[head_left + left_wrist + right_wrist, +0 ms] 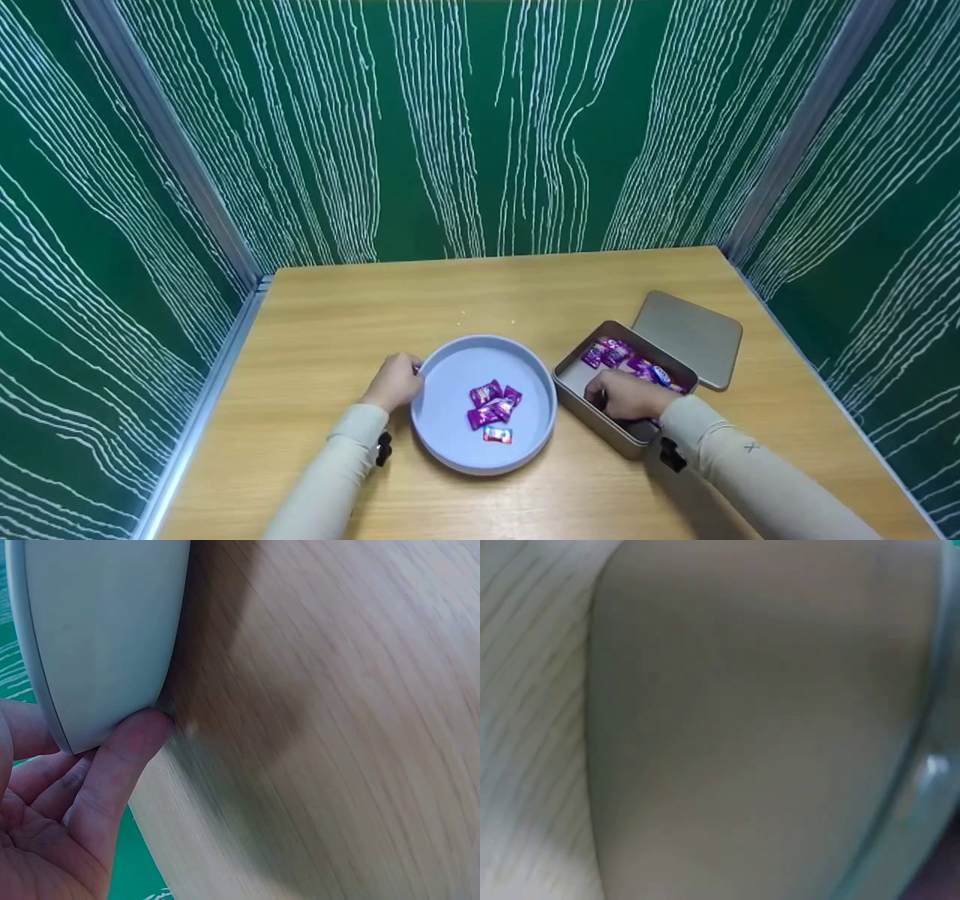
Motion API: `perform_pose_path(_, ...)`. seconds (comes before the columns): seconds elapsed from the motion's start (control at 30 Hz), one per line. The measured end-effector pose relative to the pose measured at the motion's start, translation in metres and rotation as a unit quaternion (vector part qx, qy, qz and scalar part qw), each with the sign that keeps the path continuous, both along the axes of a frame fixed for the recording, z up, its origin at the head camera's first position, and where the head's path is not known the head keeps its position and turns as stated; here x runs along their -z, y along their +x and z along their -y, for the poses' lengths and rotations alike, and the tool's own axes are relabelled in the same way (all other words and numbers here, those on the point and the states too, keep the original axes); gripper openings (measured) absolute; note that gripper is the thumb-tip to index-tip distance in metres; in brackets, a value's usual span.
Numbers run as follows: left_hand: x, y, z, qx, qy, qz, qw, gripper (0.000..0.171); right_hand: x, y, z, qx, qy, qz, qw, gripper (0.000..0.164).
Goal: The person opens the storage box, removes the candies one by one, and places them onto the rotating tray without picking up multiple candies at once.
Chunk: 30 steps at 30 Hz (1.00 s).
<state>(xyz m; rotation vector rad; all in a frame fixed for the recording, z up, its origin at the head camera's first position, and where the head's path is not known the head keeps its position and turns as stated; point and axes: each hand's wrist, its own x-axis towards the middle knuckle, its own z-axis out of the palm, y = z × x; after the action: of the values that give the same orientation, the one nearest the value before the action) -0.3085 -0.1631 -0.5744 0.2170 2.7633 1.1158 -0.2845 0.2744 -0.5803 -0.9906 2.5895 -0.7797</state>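
Observation:
My left hand (395, 381) pinches the left side of a round, pale blue-grey shallow dish (436, 405). In the left wrist view the thumb presses low on the dish's outer wall (105, 630), with fingers at the rim. Several purple-wrapped candies (495, 405) and one red-and-blue wrapped candy (497, 435) lie in the dish. My right hand (630, 394) reaches down into an open rectangular metal tin (592, 424), fingers bent downward. Purple-wrapped candies (607, 352) lie around it; its fingertips are partly hidden, and I cannot tell whether they hold a candy. The tin's wall (742, 727) fills the right wrist view.
The tin's flat lid (694, 337) lies behind it to the right. Dish and tin stand side by side on a wooden table (360, 307). Green panels (487, 150) with white wavy lines and metal posts (180, 142) enclose the table's back and sides.

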Motion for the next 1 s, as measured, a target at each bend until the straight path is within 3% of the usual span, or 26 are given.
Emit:
perform_pose_path(0.2,0.001,0.0,0.0,0.0,0.002,0.0,1.0,0.03,-0.006,-0.002,-0.011,0.019,-0.018,0.025,0.999,0.019)
perform_pose_path(0.4,0.001,0.0,-0.001,0.001,-0.007,-0.013,0.9999,0.029,-0.006,-0.003,-0.022,0.033,0.007,0.056,0.998,0.024)
perform_pose_path(0.77,0.0,0.001,-0.002,-0.007,-0.016,-0.014,0.9998,0.03,-0.006,0.0,-0.024,0.059,0.035,0.039,0.997,0.025)
perform_pose_path(1.0,0.001,0.0,-0.002,-0.004,-0.015,-0.018,0.9997,0.032,-0.006,0.0,-0.026,0.071,0.024,0.021,0.997,0.027)
